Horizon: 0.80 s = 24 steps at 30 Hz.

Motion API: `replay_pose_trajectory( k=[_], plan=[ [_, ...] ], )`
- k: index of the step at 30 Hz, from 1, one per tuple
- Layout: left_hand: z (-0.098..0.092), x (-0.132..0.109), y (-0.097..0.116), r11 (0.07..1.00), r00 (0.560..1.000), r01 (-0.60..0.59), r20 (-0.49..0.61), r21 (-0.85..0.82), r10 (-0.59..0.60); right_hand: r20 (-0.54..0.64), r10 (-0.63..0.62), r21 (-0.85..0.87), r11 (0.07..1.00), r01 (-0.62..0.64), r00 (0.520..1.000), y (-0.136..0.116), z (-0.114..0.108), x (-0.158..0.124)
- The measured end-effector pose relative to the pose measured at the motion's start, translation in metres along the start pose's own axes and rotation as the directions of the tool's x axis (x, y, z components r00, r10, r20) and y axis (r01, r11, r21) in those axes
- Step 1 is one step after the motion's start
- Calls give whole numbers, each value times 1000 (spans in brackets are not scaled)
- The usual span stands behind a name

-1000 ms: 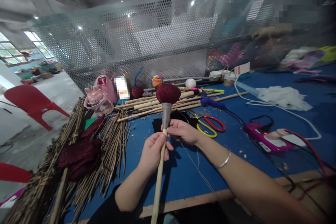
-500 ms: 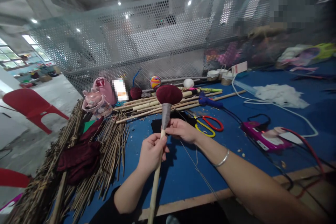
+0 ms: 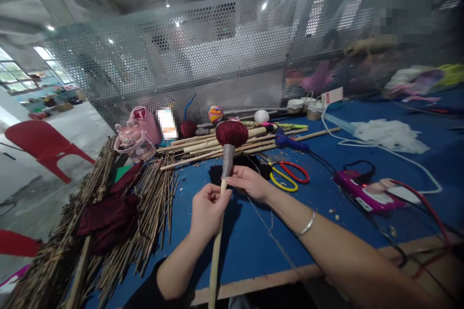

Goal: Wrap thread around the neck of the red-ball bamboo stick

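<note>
A padded mallet (image 3: 232,134) stands nearly upright before me, with a dark red cloth head, a grey wound neck and a pale wooden handle. My left hand (image 3: 209,210) is closed around that handle just below the wrap. At the lower end of the wrap, my right hand (image 3: 248,182) pinches with thumb and fingers, touching the handle. Thin grey thread (image 3: 272,235) trails from under my right hand down past the table's front edge. Black cloth (image 3: 216,174) lies behind my hands. Scissors (image 3: 284,179) with red and yellow handles rest beside my right wrist.
Bundles of thin sticks (image 3: 150,217) with dark red cloth (image 3: 108,219) on them fill the left. Wooden rods (image 3: 195,147) lie across the back, beside a blue glue gun (image 3: 290,140). A magenta power strip (image 3: 366,190) with cords and white fluff (image 3: 389,134) are at right.
The mallet's head has turned and shifted slightly left and down. My left-hand fingers have curled in around the handle, while the right hand keeps its pinch at the wrap's end.
</note>
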<state>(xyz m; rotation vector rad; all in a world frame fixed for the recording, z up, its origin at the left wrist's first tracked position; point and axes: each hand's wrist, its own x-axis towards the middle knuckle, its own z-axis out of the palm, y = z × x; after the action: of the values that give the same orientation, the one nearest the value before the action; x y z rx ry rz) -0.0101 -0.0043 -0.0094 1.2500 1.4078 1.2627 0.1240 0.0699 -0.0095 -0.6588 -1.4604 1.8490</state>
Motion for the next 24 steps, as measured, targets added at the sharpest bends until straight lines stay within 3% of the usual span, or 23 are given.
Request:
replay_pose_trajectory(
  k=[4,9,11,15,17,21,24],
  plan=[
    [0,-2,5,984,989,110,117,-143,-94,50,-4,50,999,1,999,-2,0,-2],
    [-2,1,3,937,933,240,325,-253,-151,114,-28,59,998,21,993,-1,-1,-2],
    [-1,1,1,944,941,230,300,-237,-154,73,-42,15,999,41,996,0,0,-1],
    [0,2,2,963,988,138,107,-232,-116,49,-17,0,1000,17,999,0,4,0],
    [-2,5,5,925,973,217,141,-311,-181,106,-16,38,999,12,994,1,8,0],
    [-6,10,9,749,874,478,329,-459,-356,192,-16,64,998,4,981,5,15,-1],
    [-7,10,11,723,879,472,336,-504,-340,182,-2,40,999,-5,983,7,16,-1]
  ],
)
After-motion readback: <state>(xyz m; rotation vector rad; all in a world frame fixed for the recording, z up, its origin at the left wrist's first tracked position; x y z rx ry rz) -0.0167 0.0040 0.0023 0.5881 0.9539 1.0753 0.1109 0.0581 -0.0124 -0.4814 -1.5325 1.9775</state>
